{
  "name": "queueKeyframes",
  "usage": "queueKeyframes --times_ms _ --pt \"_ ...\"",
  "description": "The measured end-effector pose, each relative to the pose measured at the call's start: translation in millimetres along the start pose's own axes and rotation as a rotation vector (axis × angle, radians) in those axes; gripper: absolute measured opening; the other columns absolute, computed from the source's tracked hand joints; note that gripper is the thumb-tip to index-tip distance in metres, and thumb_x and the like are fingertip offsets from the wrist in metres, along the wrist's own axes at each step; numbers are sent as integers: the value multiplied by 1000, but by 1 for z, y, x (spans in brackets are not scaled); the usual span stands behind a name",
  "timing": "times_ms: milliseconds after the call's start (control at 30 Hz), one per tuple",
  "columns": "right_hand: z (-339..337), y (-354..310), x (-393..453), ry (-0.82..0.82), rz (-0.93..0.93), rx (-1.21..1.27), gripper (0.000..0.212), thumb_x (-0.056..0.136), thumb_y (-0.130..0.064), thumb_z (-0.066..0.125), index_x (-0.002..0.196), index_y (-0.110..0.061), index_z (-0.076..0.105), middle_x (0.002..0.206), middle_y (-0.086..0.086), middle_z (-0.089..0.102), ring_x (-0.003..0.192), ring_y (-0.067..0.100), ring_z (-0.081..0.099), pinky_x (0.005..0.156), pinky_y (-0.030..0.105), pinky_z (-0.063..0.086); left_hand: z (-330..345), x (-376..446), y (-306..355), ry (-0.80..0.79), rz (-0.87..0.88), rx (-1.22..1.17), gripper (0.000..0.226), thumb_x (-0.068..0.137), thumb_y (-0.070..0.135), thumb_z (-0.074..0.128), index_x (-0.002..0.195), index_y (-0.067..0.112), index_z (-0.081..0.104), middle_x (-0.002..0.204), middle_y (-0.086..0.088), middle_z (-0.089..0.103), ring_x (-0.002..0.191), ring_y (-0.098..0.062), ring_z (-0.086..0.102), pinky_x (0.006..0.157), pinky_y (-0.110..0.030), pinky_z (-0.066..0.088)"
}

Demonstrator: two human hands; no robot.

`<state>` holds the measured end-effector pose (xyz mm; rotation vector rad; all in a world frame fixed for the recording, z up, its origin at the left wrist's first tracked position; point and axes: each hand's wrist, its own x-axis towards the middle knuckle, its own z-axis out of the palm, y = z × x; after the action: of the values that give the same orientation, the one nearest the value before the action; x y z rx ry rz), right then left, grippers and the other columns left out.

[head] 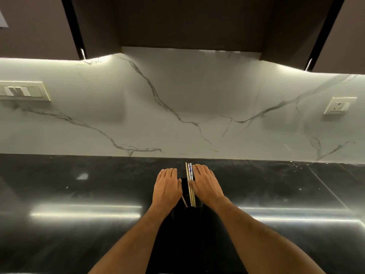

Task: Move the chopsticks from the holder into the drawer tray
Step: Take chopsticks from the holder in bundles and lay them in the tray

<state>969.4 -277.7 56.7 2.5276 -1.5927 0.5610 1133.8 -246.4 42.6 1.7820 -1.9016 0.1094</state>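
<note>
Against a grey-veined marble wall point(197, 95), over a glossy black counter point(79, 194) and beneath dark cabinets point(187, 20). Far left on the wall, a switch plate point(23, 92); far right, a socket point(339, 105).

At the centre of the counter, close to the wall, a black holder point(184, 184), hard to make out against the dark top and flanked by two bare forearms reaching in from the near edge.

To the left of the holder, the left hand point(167, 186): palm down, fingers straight and together, gripping nothing that shows, seemingly steadying the holder's left side. To the right, the right hand point(205, 184): fingers likewise stretched out, laid along the bundle, thumb touching it, not yet curled round.

Between the two hands, the chopsticks point(190, 184): a tight upright bundle in the holder, pale wood with one blue-and-white patterned pair, tips pointing toward the wall. Just left of the bundle, one loose chopstick point(184, 201) leaning apart from the rest.

No drawer or tray in view.

Judged as the opening step: gathering the sticks before the lift. Next, probably: closing the right fingers and thumb round the whole bundle, catching the leaning one too, bracing the holder with the left, drawing straight out to avoid tipping it, then looking down for the drawer.
</note>
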Motion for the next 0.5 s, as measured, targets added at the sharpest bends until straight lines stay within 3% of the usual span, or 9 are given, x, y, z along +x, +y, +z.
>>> queueKeyframes --times_ms 200,300,400,500 --pt "36 3 32 -21 209 325 59 102 -29 57 152 -7 35 152 10 44 141 25 40 116 36 37 32 21 -21 -16 -146 -66 41 103 22 42 138 5 56 136 -8 63 129 -22 57 119 -38 36" --pt "49 3 51 -37 385 505 67 99 -26 63 156 -10 29 152 9 45 142 25 41 115 37 37 38 29 -24 15 -227 -151 28 102 19 45 120 9 63 114 -3 69 107 -20 65 101 -35 51" --pt "62 3 64 -55 502 648 76 94 -19 71 156 -12 29 140 11 58 128 26 57 109 43 48 42 35 -25 -33 -336 -244 15 102 18 44 97 13 58 90 -3 68 81 -19 64 74 -34 55" --pt "74 5 71 -58 572 723 78 89 -11 75 154 -12 33 120 11 71 109 22 69 99 41 56 49 42 -24 -69 -398 -322 22 103 20 44 112 7 59 96 -7 70 87 -24 68 75 -39 59"
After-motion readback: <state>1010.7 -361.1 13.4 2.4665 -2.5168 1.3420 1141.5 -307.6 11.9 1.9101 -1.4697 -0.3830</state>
